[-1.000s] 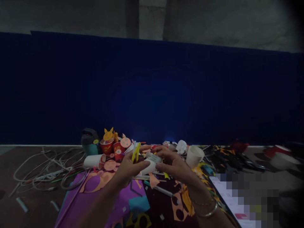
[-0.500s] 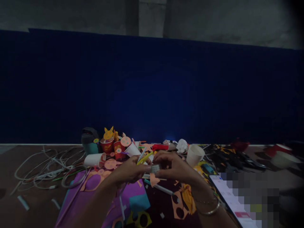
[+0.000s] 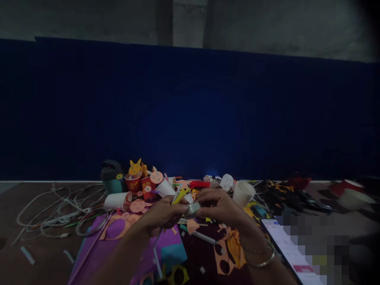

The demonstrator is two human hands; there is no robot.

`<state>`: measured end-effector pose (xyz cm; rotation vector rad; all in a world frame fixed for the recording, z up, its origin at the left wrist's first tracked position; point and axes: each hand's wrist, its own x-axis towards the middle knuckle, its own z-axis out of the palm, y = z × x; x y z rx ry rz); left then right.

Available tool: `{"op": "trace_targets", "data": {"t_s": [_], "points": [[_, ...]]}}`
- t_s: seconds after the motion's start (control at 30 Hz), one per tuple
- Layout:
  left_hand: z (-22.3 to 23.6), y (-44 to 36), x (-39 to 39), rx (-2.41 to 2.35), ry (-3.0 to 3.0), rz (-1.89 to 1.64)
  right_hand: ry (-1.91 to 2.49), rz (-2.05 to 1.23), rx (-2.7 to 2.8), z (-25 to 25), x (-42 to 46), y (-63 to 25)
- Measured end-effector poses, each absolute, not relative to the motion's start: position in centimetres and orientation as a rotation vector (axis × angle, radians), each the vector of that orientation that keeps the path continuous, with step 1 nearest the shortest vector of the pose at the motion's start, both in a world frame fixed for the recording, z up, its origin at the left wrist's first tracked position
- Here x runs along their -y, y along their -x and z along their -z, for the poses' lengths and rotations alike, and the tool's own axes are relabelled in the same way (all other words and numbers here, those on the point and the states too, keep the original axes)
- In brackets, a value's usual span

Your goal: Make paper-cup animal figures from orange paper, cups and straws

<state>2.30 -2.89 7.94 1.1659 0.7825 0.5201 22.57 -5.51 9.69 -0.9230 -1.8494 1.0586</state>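
My left hand [image 3: 164,213] is closed around a thin white straw [image 3: 177,194] and a yellow paper piece [image 3: 183,195], both sticking up past the thumb. The straw's lower end seems to come out below the hand. My right hand [image 3: 215,204] pinches a small pale piece with a grid-like surface [image 3: 192,209]; the left thumb tip touches its edge. Its exact kind is too dim to tell. Just under it lies an orange paper scrap [image 3: 192,226]. A cut-out orange sheet [image 3: 223,257] lies below my right wrist.
Red cups [image 3: 133,183] with paper animal faces stand at the back beside a teal bottle [image 3: 112,178]. White cables [image 3: 56,211] coil at left. A white cup [image 3: 244,192] stands right of my hands, and a lit screen [image 3: 282,245] lies at lower right. Purple paper [image 3: 113,253] covers the front left.
The pale piece has turned, so its gridded face shows more. The straw and yellow paper have tilted slightly. Both hands stay in nearly the same place.
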Motion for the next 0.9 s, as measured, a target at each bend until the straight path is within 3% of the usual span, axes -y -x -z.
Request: {"op": "trace_targets", "data": {"t_s": [0.9], "points": [[-7.53, -2.12, 2.87, -0.633, -1.107, -0.498, 0.897, -1.001, 1.954, -10.65, 6.09, -22.61]]}}
